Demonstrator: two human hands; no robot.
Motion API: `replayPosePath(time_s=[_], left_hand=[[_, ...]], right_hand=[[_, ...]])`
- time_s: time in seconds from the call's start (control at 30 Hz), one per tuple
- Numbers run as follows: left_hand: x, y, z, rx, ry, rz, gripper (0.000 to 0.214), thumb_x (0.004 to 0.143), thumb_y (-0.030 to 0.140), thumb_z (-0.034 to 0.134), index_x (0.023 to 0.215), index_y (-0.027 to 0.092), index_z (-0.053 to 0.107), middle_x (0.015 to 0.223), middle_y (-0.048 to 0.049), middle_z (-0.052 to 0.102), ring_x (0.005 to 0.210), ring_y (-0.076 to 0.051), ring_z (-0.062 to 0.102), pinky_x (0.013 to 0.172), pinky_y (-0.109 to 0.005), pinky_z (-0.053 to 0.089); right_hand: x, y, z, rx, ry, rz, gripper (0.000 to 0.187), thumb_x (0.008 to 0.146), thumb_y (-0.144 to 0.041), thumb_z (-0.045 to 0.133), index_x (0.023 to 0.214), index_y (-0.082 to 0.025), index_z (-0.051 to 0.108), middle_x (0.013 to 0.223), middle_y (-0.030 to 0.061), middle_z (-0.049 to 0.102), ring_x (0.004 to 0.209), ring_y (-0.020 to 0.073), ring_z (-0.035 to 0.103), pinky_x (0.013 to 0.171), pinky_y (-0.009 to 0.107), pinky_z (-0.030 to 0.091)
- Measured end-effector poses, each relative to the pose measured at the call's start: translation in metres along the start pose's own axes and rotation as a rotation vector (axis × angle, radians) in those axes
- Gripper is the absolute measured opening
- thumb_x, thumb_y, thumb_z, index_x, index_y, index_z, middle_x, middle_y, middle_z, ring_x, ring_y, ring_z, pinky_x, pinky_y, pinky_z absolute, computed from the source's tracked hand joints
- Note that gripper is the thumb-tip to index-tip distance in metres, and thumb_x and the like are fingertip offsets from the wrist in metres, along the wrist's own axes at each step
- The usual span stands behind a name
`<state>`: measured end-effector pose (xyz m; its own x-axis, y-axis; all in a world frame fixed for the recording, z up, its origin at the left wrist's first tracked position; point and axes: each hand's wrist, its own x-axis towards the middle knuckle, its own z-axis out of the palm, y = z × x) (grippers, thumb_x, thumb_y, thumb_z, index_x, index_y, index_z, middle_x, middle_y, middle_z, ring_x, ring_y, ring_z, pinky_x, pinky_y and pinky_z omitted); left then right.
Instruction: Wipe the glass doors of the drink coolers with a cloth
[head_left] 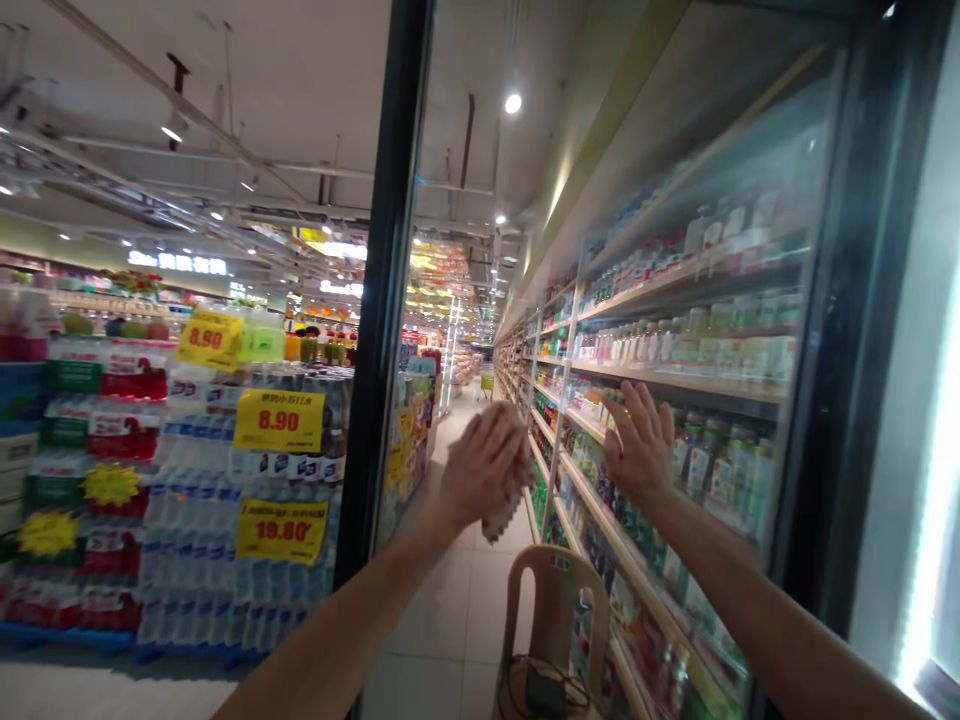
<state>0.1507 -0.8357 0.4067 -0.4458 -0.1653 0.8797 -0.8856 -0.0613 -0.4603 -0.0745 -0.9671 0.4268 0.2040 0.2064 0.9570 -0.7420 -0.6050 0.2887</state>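
l hand (pixel 480 465) is gripping a speckled cleaning cloth (pixel 501 508) mid-frame, fingers closed on it, while r hand (pixel 640 440) is resting open, fingers spread, on a drinks fridge's glass door (pixel 697 180) at right of frame.

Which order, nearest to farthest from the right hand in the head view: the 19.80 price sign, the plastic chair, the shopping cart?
From the right hand:
1. Plastic chair, below it, in the aisle.
2. 19.80 price sign, to its left, on the stacked water bottles.
3. Shopping cart, far down the aisle.
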Motion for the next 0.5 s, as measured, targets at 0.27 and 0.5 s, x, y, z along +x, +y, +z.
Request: replayPosePath(time_s=[0.27, 0.5], left_hand=[[0.038, -0.047, -0.006, -0.007, 0.238, -0.392, 0.052, 0.087, 0.019, 0.038, 0.137, 0.012, 0.027, 0.144, -0.0169, 0.032, 0.138, -0.025, 0.018, 0.110, -0.050, 0.026], [0.048, 0.022, 0.018, -0.159, 0.032, 0.074, 0.043, 0.090, 0.017, 0.033, 0.133, 0.012, 0.034, 0.140, -0.0113, 0.040, 0.139, -0.021, 0.017, 0.111, -0.040, 0.030]], right_hand=[[-0.001, 0.000, 0.000, 0.000, 0.009, -0.010, 0.051, 0.084, -0.023, 0.043, 0.135, -0.026, 0.037, 0.142, 0.0086, 0.039, 0.135, 0.0226, 0.029, 0.109, 0.046, 0.021], [0.003, -0.009, -0.005, 0.098, 0.037, 0.029, 0.049, 0.085, -0.020, 0.043, 0.134, -0.025, 0.039, 0.143, 0.0093, 0.038, 0.135, 0.0240, 0.029, 0.108, 0.050, 0.021]])
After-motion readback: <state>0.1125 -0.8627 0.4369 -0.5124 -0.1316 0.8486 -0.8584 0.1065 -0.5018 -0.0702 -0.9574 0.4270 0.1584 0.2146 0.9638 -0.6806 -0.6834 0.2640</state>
